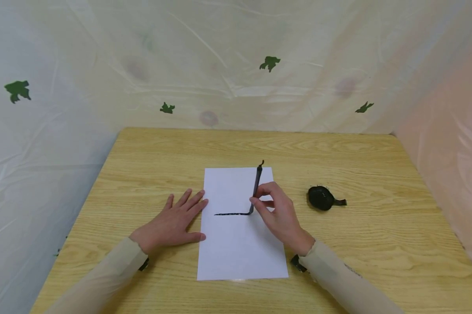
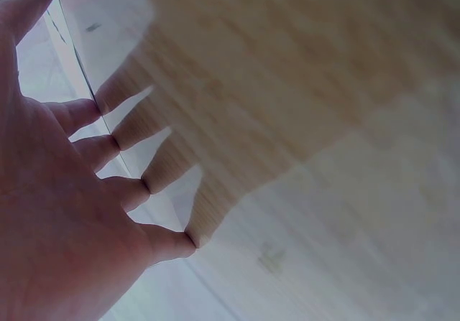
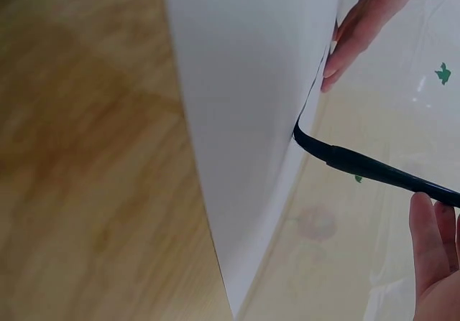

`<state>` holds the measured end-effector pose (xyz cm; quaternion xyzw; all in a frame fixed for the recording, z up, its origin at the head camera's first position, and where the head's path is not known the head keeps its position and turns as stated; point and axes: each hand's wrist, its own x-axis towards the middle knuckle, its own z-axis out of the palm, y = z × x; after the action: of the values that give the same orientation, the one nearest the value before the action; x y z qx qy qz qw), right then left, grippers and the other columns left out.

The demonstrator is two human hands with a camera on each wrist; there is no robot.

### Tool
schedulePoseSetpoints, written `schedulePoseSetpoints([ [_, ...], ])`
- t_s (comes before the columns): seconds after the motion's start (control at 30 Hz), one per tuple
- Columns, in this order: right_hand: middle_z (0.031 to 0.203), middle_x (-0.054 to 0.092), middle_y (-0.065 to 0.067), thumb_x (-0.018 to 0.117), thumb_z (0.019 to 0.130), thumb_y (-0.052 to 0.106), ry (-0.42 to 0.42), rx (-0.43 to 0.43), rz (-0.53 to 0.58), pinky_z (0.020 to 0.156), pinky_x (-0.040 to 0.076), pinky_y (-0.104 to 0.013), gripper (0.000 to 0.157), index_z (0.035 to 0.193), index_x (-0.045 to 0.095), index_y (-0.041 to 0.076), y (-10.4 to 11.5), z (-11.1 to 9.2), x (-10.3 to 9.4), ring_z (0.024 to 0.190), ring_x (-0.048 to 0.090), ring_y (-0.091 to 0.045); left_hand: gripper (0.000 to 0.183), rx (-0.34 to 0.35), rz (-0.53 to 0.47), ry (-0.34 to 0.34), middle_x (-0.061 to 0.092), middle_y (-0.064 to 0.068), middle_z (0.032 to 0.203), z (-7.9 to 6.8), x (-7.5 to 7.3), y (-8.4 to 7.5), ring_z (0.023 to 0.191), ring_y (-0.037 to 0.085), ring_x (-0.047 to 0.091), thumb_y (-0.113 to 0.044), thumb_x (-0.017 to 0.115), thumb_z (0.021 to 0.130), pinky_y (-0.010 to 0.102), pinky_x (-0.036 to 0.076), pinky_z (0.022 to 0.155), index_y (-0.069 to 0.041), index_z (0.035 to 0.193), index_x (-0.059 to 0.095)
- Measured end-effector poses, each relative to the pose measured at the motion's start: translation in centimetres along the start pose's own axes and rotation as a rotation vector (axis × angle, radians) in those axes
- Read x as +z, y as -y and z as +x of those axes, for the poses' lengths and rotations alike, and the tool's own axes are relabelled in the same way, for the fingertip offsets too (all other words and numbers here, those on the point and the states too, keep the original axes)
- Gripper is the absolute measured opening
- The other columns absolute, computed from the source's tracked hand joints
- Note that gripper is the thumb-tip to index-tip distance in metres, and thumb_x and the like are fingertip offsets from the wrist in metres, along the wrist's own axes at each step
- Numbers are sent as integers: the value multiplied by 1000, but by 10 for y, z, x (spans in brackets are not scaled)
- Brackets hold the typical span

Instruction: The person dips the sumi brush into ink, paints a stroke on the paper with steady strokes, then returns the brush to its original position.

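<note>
Pale, creased sheeting point(image 1: 220, 39) hangs behind and along both sides. Wood-grain table point(image 1: 153, 152) fills most of the lower part of the head view. White paper sheet point(image 1: 241, 257) lies flat on it, about mid-table, long side running away from the person. Left hand point(image 1: 171, 224), sleeve pale: fingers spread, at the sheet's left edge; thumb and two nearest fingertips touch the paper margin, the other two fingers are over the table. Right hand point(image 1: 278, 214), pale sleeve too: pinches the black brush point(image 1: 257, 183) between thumb and fingers. Brush stands nearly upright over the sheet, slight lean, small loop at top; bristles bent against the paper in the right wrist view. Black dish point(image 1: 320, 198) with stubby handle sits on the table right of the sheet, well apart from it, handle pointing right. Green leaf-like patches point(image 1: 270, 63) dot the sheeting. Thin black stroke point(image 1: 232, 214) runs across the sheet, left to right, ending at the brush tip.
</note>
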<state>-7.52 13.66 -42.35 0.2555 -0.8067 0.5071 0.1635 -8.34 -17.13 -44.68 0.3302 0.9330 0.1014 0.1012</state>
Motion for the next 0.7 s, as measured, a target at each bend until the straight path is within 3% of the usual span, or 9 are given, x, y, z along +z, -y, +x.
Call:
schedulePoseSetpoints([
  [0.7,101,59,0,70,86,-2,-1,-1,-33,72,56,-30,28,108,55,7,-1,-3,-9,93,62,-16,91,2,3,-3,12,4,162,-1,1,1,146,35,6,-67,55,86,70,12,105,-16,154,27],
])
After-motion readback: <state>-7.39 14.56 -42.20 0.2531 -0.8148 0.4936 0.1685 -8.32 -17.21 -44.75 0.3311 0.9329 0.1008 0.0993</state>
